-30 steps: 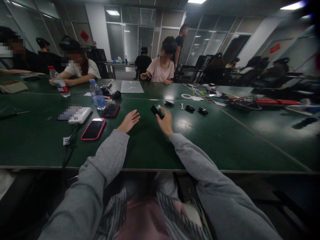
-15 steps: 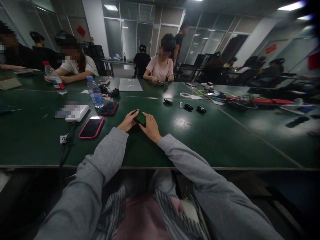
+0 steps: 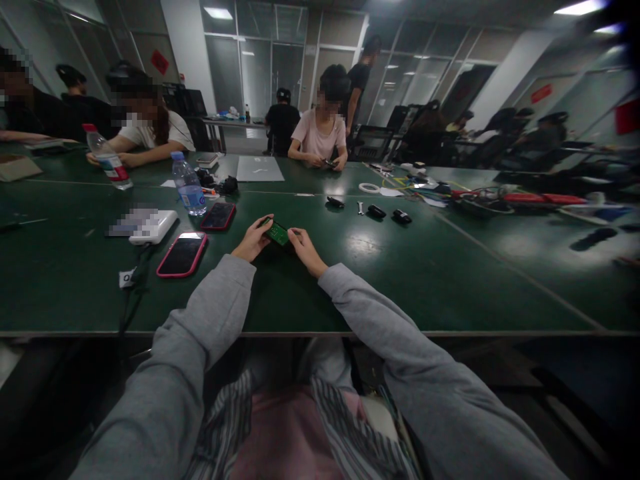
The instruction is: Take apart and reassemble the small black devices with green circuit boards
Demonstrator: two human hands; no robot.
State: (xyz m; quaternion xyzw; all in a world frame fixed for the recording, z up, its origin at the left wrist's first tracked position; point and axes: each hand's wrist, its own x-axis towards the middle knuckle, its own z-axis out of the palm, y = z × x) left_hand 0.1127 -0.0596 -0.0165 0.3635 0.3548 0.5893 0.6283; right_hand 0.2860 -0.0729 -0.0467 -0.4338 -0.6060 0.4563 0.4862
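Observation:
Just above the green tabletop I hold a small green circuit board with dark edges, its face tilted up toward me. My left hand is closed around its left end, the thumb on the near side. At the opposite end, the fingers of my right hand pinch the board's right edge. Whatever lies under the board is hidden. To the left of my hands a phone in a pink-red case lies flat, and behind it rests a second dark phone with a red edge.
A blue-capped water bottle and a white box-shaped device stand to the left. Beyond my hands are a closed laptop, a small wrench, several black objects and a roll of tape. Across the table sits a person.
My right hand has drawn back to the right, from covering the board's near side to pinching its right edge. More of the green face shows. The left hand keeps its hold.

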